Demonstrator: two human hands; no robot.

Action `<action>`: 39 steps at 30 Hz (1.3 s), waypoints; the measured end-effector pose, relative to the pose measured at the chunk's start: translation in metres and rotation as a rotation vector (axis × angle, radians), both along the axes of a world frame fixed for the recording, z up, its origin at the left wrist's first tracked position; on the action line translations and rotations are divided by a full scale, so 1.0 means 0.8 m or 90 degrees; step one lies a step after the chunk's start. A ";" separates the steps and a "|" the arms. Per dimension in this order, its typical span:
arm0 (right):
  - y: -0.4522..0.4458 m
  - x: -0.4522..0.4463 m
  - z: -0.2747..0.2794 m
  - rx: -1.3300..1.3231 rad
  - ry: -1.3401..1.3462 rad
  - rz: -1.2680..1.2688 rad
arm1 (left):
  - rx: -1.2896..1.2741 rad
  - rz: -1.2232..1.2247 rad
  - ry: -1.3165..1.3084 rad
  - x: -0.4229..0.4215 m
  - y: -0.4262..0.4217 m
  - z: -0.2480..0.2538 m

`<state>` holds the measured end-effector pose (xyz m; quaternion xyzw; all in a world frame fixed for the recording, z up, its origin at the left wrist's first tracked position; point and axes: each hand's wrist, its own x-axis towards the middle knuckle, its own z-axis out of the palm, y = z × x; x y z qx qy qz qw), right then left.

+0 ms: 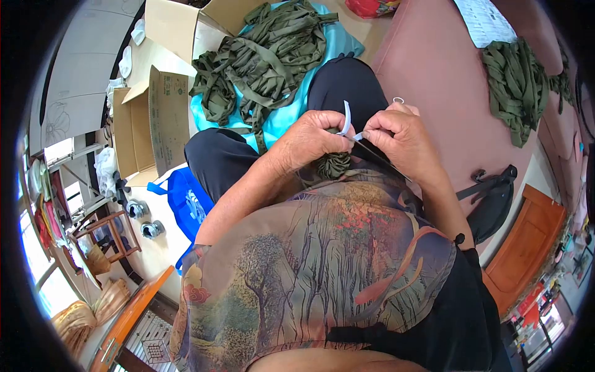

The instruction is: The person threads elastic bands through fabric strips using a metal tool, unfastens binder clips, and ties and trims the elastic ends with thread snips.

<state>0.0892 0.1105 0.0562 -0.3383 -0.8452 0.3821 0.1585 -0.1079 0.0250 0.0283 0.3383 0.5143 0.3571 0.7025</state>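
Note:
In front of my lap, my left hand [319, 137] is closed in a pinch on a narrow white strip [347, 118], whose loose end sticks up past the thumb. My right hand [401, 137] is closed too, its thumb and fingertip pinching the strip's other end. A gathered bundle of dark green fabric straps [333, 163] sits just under my left hand, partly hidden by it. A small pale ring [398, 100] shows beyond the right fingers; what it belongs to is unclear. A thin dark line runs below the right hand, too indistinct to name.
A heap of green straps [273, 56] lies on a turquoise plastic sheet [344, 40] ahead. Open cardboard boxes [168, 121] and a blue bag [186, 201] are at left. On the pink sofa [427, 68] at right lie more green straps [514, 87], a printed paper [486, 22] and a black bag [493, 204].

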 end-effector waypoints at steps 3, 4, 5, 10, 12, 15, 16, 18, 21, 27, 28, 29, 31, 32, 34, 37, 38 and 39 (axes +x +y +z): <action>0.004 0.002 0.004 0.029 -0.012 0.027 | -0.018 -0.002 0.021 0.004 0.000 -0.001; 0.006 0.003 0.005 0.046 -0.016 0.041 | -0.016 0.004 0.023 0.007 0.000 0.001; 0.008 0.004 0.007 0.062 -0.020 0.056 | -0.014 0.009 0.025 0.010 0.000 0.001; 0.022 0.009 0.019 0.179 -0.054 0.046 | -0.024 0.026 0.009 0.011 -0.001 -0.011; 0.026 0.009 0.019 0.235 -0.065 0.042 | -0.024 0.028 0.011 0.011 0.001 -0.010; 0.029 0.003 0.017 0.305 -0.030 0.041 | -0.047 0.048 -0.012 0.011 0.004 -0.007; 0.029 0.000 0.015 0.322 -0.002 0.037 | -0.064 0.065 -0.033 0.013 0.004 -0.007; 0.026 0.000 0.020 0.316 0.032 0.023 | -0.069 0.088 -0.052 0.014 0.005 -0.006; 0.000 0.017 0.039 0.244 -0.004 0.022 | -0.061 0.101 -0.052 0.013 0.002 -0.005; -0.007 0.044 0.029 0.205 -0.149 0.059 | -0.083 0.094 -0.071 0.013 0.004 -0.006; 0.000 0.044 0.031 0.220 -0.148 0.057 | -0.078 0.089 -0.071 0.013 0.004 -0.005; 0.006 0.042 0.035 0.236 -0.148 0.055 | -0.072 0.085 -0.072 0.013 0.003 -0.004; 0.025 0.024 0.064 0.346 -0.188 0.079 | -0.046 0.066 -0.082 0.010 0.003 -0.011; 0.033 0.013 0.072 0.403 -0.208 0.090 | -0.032 0.055 -0.087 0.010 0.004 -0.014; 0.051 -0.016 0.065 0.506 -0.134 0.132 | -0.069 0.066 -0.071 0.010 0.005 -0.007; 0.078 -0.044 0.033 0.549 -0.054 0.154 | -0.078 0.104 -0.093 0.012 0.001 -0.006; 0.080 -0.046 0.020 0.544 -0.035 0.153 | -0.074 0.118 -0.109 0.012 0.001 -0.007; 0.080 -0.041 0.014 0.518 -0.018 0.104 | -0.084 0.129 -0.109 0.012 0.002 -0.004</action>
